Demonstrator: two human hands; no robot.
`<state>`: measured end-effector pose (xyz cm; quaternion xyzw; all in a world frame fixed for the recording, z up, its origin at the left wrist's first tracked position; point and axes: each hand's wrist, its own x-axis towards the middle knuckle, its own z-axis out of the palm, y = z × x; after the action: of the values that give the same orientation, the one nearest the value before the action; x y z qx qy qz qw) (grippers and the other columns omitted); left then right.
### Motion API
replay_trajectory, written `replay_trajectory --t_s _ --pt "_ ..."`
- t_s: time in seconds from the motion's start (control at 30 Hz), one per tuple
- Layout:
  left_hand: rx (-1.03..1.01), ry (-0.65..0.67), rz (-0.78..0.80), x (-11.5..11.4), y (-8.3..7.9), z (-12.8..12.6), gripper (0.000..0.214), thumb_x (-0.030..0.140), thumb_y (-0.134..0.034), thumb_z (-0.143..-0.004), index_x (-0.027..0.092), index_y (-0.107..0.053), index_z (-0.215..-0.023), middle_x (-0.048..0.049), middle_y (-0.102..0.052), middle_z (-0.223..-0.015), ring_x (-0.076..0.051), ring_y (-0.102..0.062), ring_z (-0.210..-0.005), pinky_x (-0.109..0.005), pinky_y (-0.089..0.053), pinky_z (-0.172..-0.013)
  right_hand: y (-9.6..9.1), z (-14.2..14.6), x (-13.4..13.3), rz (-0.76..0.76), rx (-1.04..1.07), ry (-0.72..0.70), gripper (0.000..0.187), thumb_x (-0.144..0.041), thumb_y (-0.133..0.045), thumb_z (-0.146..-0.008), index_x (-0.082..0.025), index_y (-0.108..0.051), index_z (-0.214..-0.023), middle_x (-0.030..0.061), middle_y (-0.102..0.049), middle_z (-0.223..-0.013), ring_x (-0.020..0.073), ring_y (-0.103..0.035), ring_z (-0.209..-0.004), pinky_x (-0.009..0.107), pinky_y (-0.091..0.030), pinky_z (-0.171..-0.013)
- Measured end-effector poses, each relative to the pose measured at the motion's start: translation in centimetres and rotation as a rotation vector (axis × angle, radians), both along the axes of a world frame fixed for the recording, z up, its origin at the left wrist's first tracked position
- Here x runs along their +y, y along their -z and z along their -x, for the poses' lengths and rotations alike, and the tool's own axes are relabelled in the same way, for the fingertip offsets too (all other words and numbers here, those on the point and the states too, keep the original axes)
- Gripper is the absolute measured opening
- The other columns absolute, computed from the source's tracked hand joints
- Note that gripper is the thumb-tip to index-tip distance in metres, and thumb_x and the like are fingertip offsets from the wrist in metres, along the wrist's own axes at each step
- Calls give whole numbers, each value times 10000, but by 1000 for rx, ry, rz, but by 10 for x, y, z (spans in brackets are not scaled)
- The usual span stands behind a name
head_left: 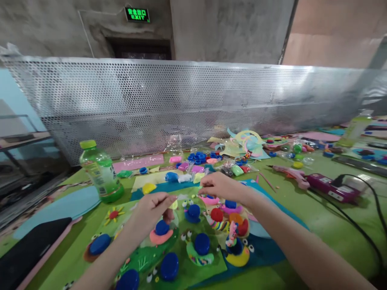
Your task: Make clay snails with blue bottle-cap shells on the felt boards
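Observation:
My left hand (154, 204) is closed, thumb and fingers pinched together, above a pink clay snail (161, 237) with a blue cap. A pale yellow bit (174, 204) shows at its fingertips; whether it is held I cannot tell. My right hand (218, 186) is also closed, fingers curled over the far side of the green sheet (211, 269); what they pinch is too small to make out. Between and below the hands sit a blue clay snail (192, 213), a green clay snail (201, 247) and a yellow clay snail (240, 257), with googly eyes.
A green drink bottle (101, 171) stands at left, above a black phone (36, 249). Bagged clay (183, 166) and blue caps (198, 157) line the back, before a perforated metal partition (169, 100). At right lie a pink glue gun (290, 175), a purple power strip (332, 188) and cables.

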<state>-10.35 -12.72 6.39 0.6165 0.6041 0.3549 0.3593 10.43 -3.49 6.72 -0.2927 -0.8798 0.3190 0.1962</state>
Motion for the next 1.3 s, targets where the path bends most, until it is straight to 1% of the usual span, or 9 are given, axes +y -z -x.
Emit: replay_trajectory --t_s 0.17,0.3,0.5,0.6,0.77,0.9,1.1,1.17,1.3 --pt "28 11 -27 -1 -2 -5 415 578 -462 -727 182 -488 -605 3 -567 -562 -130 -512 -521 -240 -401 -539 8 3 3 -60 -88 -21 99 -188 -582 -806 -126 -646 -848 1 -566 -655 111 -498 -585 214 -354 -550" --pt "49 79 -22 -1 -2 -9 349 527 -493 -738 183 -547 -714 5 -588 -627 -141 -532 -592 -234 -413 -569 8 3 3 -117 -135 -59 288 -264 -556 -843 -159 -622 -1102 80 -618 -938 189 -548 -848 285 -392 -741" --pt "48 153 -17 -1 2 -14 299 435 -447 -792 184 -582 -702 -6 -634 -642 -156 -585 -614 -235 -432 -585 3 2 -3 -127 -112 -97 406 -391 -470 -888 -195 -525 -1239 70 -627 -961 167 -552 -791 278 -414 -699" --pt "52 140 -84 -3 7 -18 309 430 -442 -803 189 -574 -662 9 -608 -625 -133 -549 -576 -219 -406 -564 2 8 -12 -173 -58 -209 399 -366 -589 -824 -232 -543 -1197 17 -637 -969 125 -558 -786 220 -415 -674" --pt "76 68 -167 -10 10 -24 360 445 -470 -791 187 -476 -540 31 -507 -512 -112 -458 -504 -212 -327 -510 0 17 -28 -376 -23 -288 114 -262 -591 -833 -166 -649 -854 8 -629 -750 107 -534 -669 204 -371 -571" --pt "70 4 -193 -11 8 -22 404 451 -472 -799 178 -470 -501 27 -456 -473 -108 -415 -487 -220 -296 -512 -3 13 -29 -452 -7 -250 185 -259 -496 -896 -190 -664 -867 13 -661 -789 115 -564 -707 216 -395 -609" --pt "-179 -23 -125 -2 12 -17 488 630 -405 -767 171 -518 -644 -44 -579 -621 -159 -516 -558 -266 -426 -554 -2 3 -14 -558 154 82 256 -246 -510 -885 -163 -629 -1096 69 -688 -935 186 -607 -849 320 -444 -751" --pt "-240 14 -97 -2 12 -18 540 667 -366 -762 159 -545 -730 -86 -623 -738 -180 -550 -608 -286 -454 -565 -1 5 -14 -565 204 51 324 -260 -579 -844 -192 -588 -1161 49 -678 -1005 171 -612 -898 306 -455 -791" --pt "-185 157 -63 -7 9 -24 451 594 -516 -739 167 -627 -833 -71 -659 -790 -192 -585 -686 -273 -466 -643 4 14 -25 -550 190 -139 351 -248 -636 -797 -181 -600 -1139 32 -627 -1129 158 -598 -991 280 -462 -842"
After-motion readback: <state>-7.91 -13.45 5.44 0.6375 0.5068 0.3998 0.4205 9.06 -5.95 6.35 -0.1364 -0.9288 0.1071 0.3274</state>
